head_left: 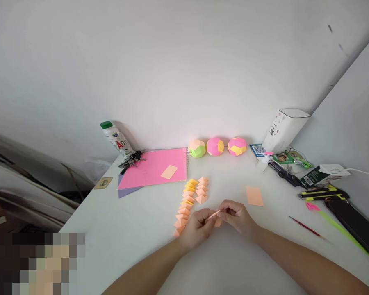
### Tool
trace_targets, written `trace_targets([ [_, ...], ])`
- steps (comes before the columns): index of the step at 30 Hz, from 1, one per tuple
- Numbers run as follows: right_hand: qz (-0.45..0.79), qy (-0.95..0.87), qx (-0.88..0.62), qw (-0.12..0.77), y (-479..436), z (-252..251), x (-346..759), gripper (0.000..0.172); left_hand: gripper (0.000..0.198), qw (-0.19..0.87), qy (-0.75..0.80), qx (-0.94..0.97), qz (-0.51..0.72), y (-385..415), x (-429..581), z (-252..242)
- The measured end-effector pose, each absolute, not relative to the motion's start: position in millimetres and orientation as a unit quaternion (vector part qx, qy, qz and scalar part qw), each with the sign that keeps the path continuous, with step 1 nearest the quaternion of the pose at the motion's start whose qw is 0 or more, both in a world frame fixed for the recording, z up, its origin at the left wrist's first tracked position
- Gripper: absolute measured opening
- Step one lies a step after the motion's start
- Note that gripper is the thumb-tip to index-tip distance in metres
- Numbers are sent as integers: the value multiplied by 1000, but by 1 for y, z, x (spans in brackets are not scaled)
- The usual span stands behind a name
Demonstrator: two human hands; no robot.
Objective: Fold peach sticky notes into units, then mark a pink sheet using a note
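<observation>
1 peach paper pinched btwn L grip & R grip.

Peach paper now, showing as a narrow strip, slanting up to the right, pinched between left hand and right hand, its folds too small to read!

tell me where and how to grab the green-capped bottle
Probably around the upper body of the white bottle, just below the green cap, coming from the front: it stands tall and narrow, the wall is behind it, and a dark bundle crowds its base.
</observation>
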State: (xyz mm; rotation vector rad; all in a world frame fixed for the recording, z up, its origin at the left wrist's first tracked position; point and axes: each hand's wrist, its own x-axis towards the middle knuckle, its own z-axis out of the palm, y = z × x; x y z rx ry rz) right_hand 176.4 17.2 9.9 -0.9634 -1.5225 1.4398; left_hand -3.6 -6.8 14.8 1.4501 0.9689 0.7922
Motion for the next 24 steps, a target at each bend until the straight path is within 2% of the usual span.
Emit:
trace_targets([
  [18,571,-611,-382,393,17,17,177,24,35,571,415,624,335,-7,-4,15],
  [21,576,-599,-391,395,16,18,177,24,29,597,421,591,343,-8,-3,13],
  [24,577,-592,-398,399,16,19,177,25,35,636,426,534,359,-7,-1,8],
])
